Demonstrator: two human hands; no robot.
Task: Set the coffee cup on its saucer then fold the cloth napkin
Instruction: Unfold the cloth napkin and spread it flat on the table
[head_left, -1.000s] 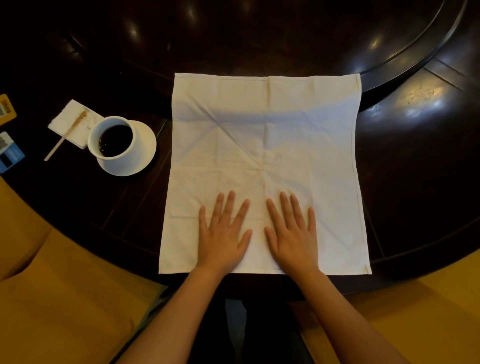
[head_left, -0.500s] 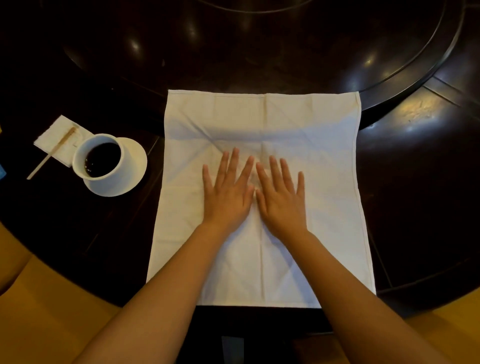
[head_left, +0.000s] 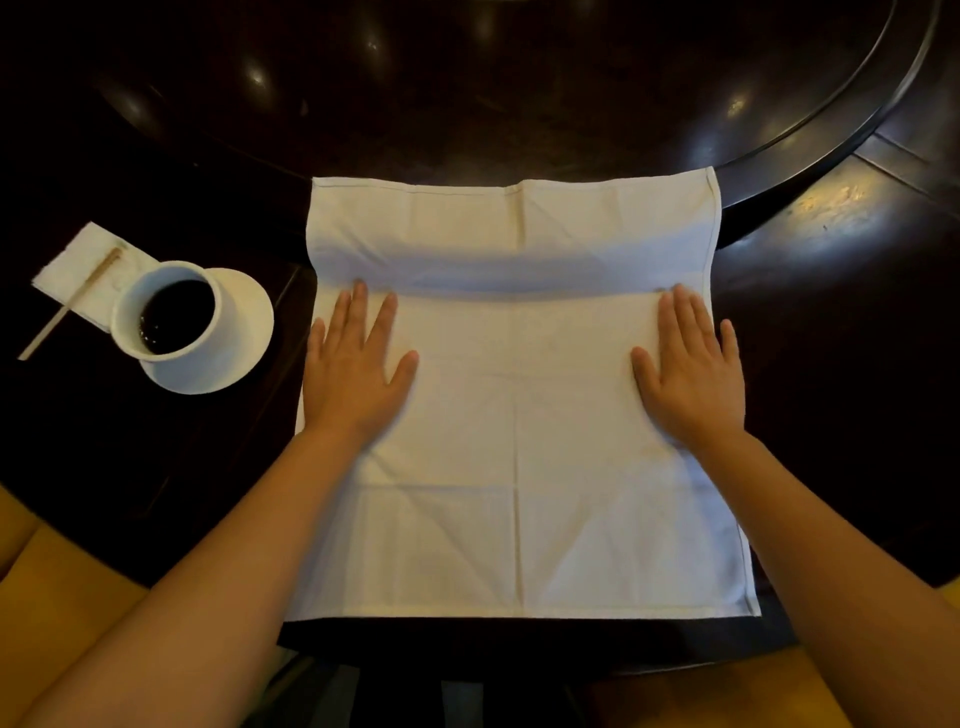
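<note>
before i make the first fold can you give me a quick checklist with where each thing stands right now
1. Coffee cup sits on its saucer: ok.
2. Cup and saucer lie clear of the cloth napkin, to its left: ok.
3. Napkin spread open and square to the table edge: ok.
4. Napkin fully flat: not ok, a raised ridge runs across its far part.
5. Left hand and right hand flat on the napkin near its side edges: ok.
6. Stir stick and paper napkin out of the way: ok.

Both bare forearms are cut off by the lower edge. The left hand (head_left: 358, 371) looks slightly blurred. The white round ceramic saucer (head_left: 244, 332) is partly hidden behind the white coffee cup (head_left: 169, 312).
</note>
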